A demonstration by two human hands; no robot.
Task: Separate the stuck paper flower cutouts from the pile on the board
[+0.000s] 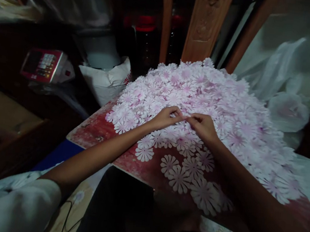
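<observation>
Flower heap [195, 85] ahead, open air above

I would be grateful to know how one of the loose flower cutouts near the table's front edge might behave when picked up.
This flower cutout looks thin and flat, so it should be light and probably floppy. Its deeply split petals may bend or crease. Lying flat on the red tabletop, it seems likelier to slide than roll.
</observation>
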